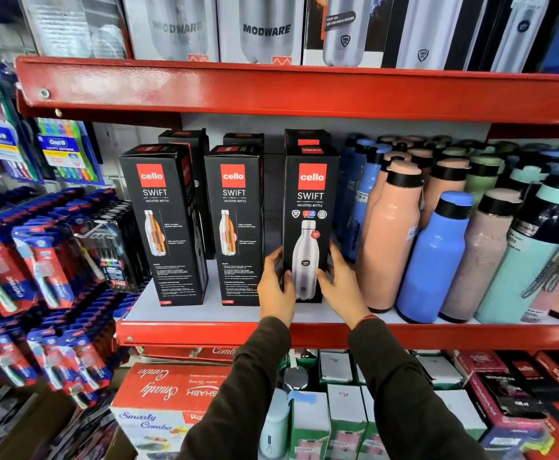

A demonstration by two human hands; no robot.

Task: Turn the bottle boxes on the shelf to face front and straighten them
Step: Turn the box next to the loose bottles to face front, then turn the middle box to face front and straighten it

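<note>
At the near edge of the shelf (178, 313), the fingers (273, 257) of the left hand (276, 287) and those of the right hand (339, 283) grasp the lower sides of the right box (309, 207), which stands upright with its bottle picture facing front. Left of it, the middle box (236, 224) and the left box (165, 224) show text panels, the left one slightly turned. More boxes behind look dark, perhaps alike. Loose bottles (434, 257) crowd the right

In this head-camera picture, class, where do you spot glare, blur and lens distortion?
Head view: glare streaks the glossy red upper shelf edge; the hanging toothbrush packs at left look soft; the wide lens bows the shelf; the black Cello Swift box held by both hands reads sharp.
</note>
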